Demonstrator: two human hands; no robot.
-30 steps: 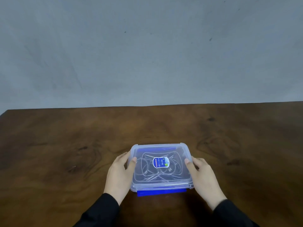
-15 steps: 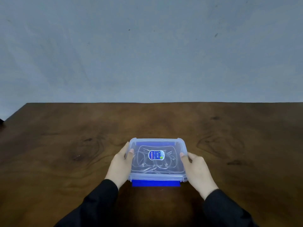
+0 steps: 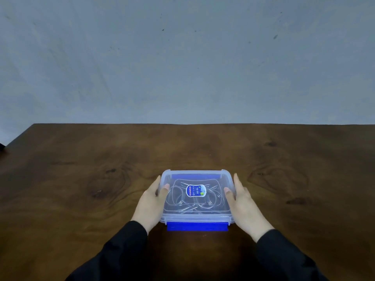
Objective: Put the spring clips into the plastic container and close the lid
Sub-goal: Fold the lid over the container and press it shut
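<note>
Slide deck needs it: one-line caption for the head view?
Left hand and right hand flank the lidded plastic container on a wooden table.

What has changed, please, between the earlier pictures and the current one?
Little changed. The right hand opened slightly, its fingers now straighter beside the plastic container. Most of the apparent shift comes from the head camera moving. The left hand still flanks the container, thumbs on the lid, and the near blue latch still sticks out.

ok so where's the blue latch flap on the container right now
In the head view, the blue plastic latch flap lies along the near edge of the clear plastic container, low and central on the wooden table, between both hands.
</note>
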